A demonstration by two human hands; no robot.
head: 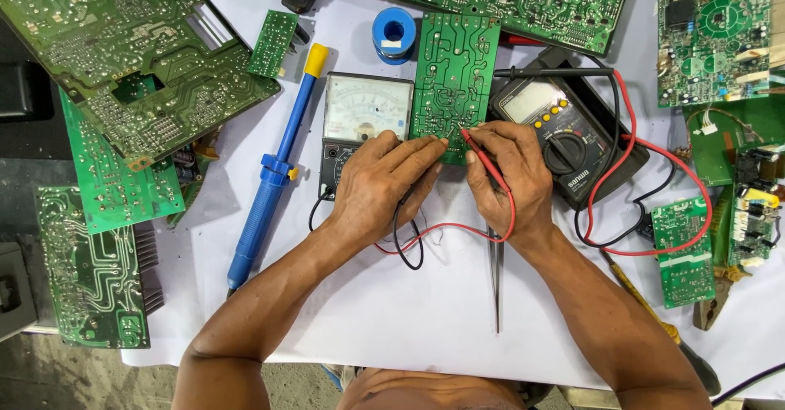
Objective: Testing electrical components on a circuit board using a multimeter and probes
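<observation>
Here, seen from above, two bare forearms reach onto a white tabletop (392,312) crowded with electronics. The left hand (378,183) rests over the lower part of an analogue meter (365,124), its fingers (425,150) held close together and stretched toward the bottom edge of a small green circuit board (455,75). That board lies solder side up in the middle of the tabletop, between the analogue meter and a dark digital multimeter (564,136). Whether the left fingers hold a probe cannot be told; a black lead (402,246) loops out from under the hand. The right hand (511,177) pinches a red test probe (482,158), whose tip touches the lower right corner of the board. A red lead (654,165) curves from the multimeter around to that hand.

A blue desoldering pump with a yellow cap (274,165) lies at an angle left of the analogue meter. A blue spool of solder (394,34) sits just above the meter. Metal tweezers (496,283) lie below the right hand. Larger green circuit boards (123,58) are heaped at the left, along the top and at the right.
</observation>
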